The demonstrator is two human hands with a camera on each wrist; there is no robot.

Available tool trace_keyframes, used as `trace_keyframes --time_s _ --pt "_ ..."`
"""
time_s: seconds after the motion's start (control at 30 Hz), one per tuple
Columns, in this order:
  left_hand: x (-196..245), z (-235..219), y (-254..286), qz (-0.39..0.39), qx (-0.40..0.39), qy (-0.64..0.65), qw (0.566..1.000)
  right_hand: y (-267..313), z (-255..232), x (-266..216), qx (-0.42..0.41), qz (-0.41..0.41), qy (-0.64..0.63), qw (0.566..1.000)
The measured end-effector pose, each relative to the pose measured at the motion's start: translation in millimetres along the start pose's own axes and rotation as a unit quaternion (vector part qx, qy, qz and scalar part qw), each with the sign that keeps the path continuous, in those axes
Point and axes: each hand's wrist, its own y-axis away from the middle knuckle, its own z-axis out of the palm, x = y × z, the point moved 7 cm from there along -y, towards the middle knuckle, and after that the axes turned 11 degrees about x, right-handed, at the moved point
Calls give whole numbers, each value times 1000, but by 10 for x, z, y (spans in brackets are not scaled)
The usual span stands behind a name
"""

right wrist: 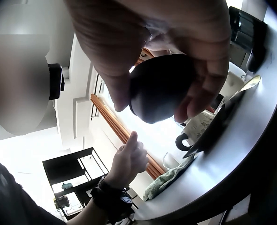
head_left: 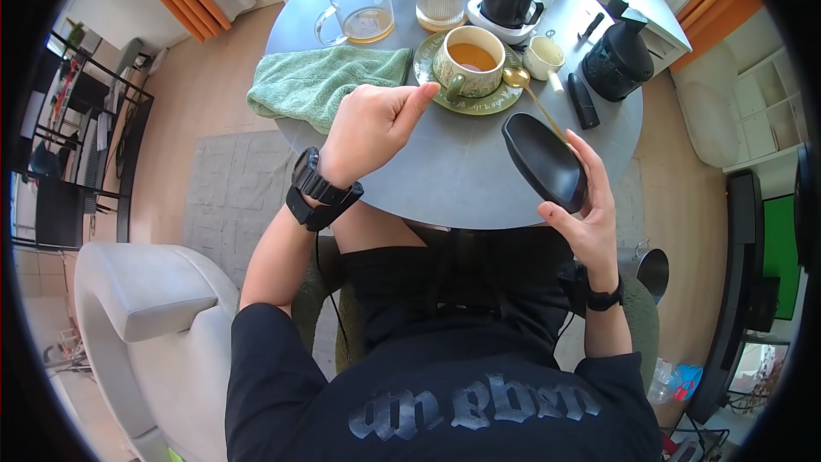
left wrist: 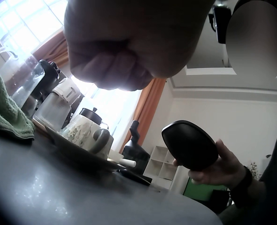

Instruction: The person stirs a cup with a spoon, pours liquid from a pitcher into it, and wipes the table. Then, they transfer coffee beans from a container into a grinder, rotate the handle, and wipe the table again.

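Gray table (head_left: 428, 175), hands (head_left: 374, 127), dish (head_left: 545, 161) in right (head_left: 597, 229)

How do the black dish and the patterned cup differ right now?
The black dish is plain, shallow and oval; the patterned cup is pale, deeper and round, with a green handle.
The dish is held tilted in the right hand; the cup stands upright on the green saucer.
The dish shows nothing inside; the cup holds amber liquid.
Both are open-topped.
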Motion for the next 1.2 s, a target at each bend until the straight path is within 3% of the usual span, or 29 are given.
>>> trace_keyframes --time_s 0.23,0.93,1.07,1.2 --pt "36 -7 -6 8 0 0 1000 -6 -99 -12 6 -104 145 984" --pt "36 -44 -16 -9 5 -7 1000 -82 -176 -108 25 -117 156 980" --pt "-11 -87 -42 -18 19 -15 1000 -266 -192 -296 43 -152 212 964" --pt "-13 -130 -40 -13 24 -19 999 -612 -72 -674 29 -243 264 933"
